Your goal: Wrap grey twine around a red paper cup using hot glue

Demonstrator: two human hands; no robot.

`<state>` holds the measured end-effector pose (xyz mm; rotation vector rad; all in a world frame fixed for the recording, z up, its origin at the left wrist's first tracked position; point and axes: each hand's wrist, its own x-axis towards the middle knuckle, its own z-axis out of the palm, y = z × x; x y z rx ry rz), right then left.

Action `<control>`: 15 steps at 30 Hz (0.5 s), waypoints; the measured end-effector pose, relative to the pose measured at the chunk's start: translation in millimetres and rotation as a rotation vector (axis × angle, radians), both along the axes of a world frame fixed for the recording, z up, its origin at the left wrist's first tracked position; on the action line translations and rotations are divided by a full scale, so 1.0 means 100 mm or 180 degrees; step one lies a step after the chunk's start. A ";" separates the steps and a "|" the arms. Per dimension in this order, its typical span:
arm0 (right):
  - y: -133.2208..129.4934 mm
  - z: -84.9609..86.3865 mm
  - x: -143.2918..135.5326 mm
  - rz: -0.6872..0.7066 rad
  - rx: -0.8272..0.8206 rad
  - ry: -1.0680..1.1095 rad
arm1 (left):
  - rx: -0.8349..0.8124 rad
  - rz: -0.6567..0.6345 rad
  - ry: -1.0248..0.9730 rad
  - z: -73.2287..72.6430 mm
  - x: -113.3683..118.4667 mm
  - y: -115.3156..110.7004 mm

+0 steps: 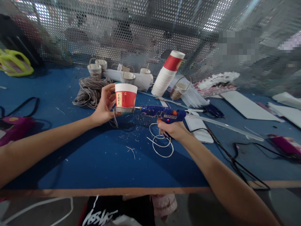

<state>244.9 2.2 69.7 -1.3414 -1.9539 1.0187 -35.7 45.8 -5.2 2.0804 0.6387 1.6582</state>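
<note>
My left hand (105, 105) grips a red and white paper cup (126, 95) by its left side, holding it above the table. Grey cord (124, 110) is wrapped round the cup's lower edge, and a loose end dangles below. In my right hand (171, 128) is a blue hot glue gun (162, 113), a small red light glowing on its body. Its nozzle reaches the cord at the cup's lower right; whether they touch I cannot tell. A clear glue stick (225, 124) sticks out of the gun's back.
A bundle of grey cord (90, 91) lies behind my left hand. A tilted stack of paper cups (166, 75) and several small handled buckets stand along the perforated metal screen (141, 34). White cord loops (162, 155) lie below the gun. A black cable (218, 142) runs across the right side.
</note>
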 end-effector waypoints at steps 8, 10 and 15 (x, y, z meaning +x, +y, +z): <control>0.08 -0.08 0.01 -0.0137 0.0114 -0.0282 | 0.0054 -0.0102 -0.0124 -0.04 -0.01 0.04; 0.14 -0.11 0.04 -0.0259 0.0663 -0.0691 | 0.0119 -0.0020 -0.0125 -0.06 -0.01 0.05; 0.35 -0.17 0.09 -0.0609 0.1328 -0.1946 | 0.0173 0.0506 -0.0212 -0.09 0.02 0.01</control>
